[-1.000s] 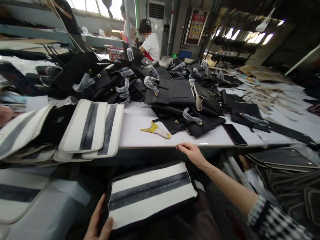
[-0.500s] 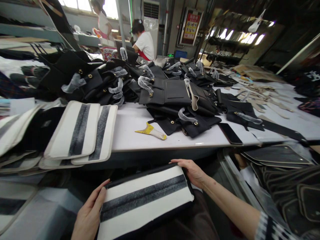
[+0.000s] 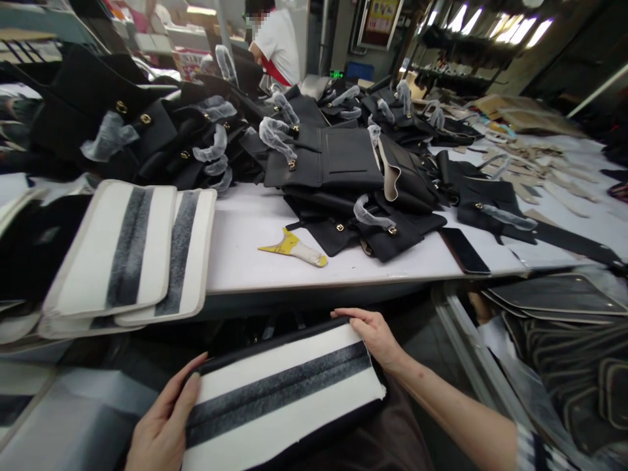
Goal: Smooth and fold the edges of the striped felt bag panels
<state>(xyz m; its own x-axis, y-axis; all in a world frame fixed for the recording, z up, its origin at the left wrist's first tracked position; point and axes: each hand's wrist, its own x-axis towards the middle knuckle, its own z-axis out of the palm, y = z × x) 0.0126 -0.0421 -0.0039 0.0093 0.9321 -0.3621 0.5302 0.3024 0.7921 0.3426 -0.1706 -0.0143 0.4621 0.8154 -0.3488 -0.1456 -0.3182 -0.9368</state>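
Between my two hands, over my lap, is a rectangular bag panel (image 3: 275,412) with a white face, a dark grey stripe along its length and black edging. My left hand (image 3: 164,418) grips its left end, thumb on the white face and fingers at the edge behind. At the upper right corner, my right hand (image 3: 373,335) is closed on the rim, thumb in front and fingertips over the top edge. The panel lies tilted, its right end higher. What is beneath it is hidden.
Striped white panels (image 3: 112,255) are stacked at the table's left edge. Black leather bag pieces (image 3: 343,163) with plastic-wrapped buckles cover the table (image 3: 235,261). A yellow-and-white tool (image 3: 294,247) and a phone (image 3: 465,250) lie near its front edge. Dark panels (image 3: 564,366) pile up at right. A person (image 3: 279,46) works behind.
The view has shifted down and slightly sideways, so the stacked panels appear further left. Both hands keep hold of the panel, which has barely moved.
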